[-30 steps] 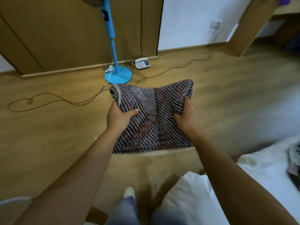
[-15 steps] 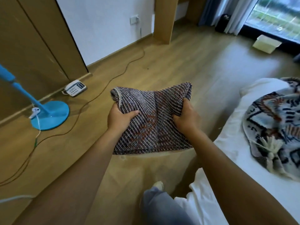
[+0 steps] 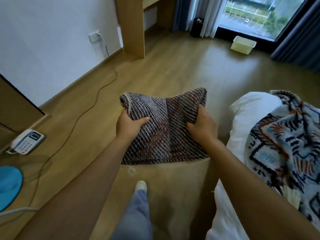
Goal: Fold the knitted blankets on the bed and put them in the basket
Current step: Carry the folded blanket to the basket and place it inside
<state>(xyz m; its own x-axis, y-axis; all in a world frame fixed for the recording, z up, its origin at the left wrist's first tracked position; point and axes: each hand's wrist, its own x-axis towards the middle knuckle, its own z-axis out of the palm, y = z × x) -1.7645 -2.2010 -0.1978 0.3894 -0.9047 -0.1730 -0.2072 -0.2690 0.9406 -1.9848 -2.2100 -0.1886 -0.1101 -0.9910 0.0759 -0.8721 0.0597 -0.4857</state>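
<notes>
A folded dark knitted blanket [image 3: 164, 129] with grey, blue and red stitches hangs in the air in front of me, above the wooden floor. My left hand [image 3: 129, 123] grips its left side and my right hand [image 3: 201, 125] grips its right side. On the white bed [image 3: 249, 108] at the right lies a second blanket [image 3: 284, 146], light blue with a dark and orange pattern, unfolded and rumpled. A pale rectangular basket [image 3: 243, 45] stands on the floor by the window, far ahead.
A white telephone [image 3: 26, 142] and a blue fan base [image 3: 8, 186] sit on the floor at the left, with a cable [image 3: 97, 94] trailing along the wall. A wooden desk leg [image 3: 133, 26] stands ahead. My leg and shoe [image 3: 141, 186] are below the blanket.
The view has swung to the right, from the fan and door toward the bed and window. Both hands keep the same grip on the folded blanket.
</notes>
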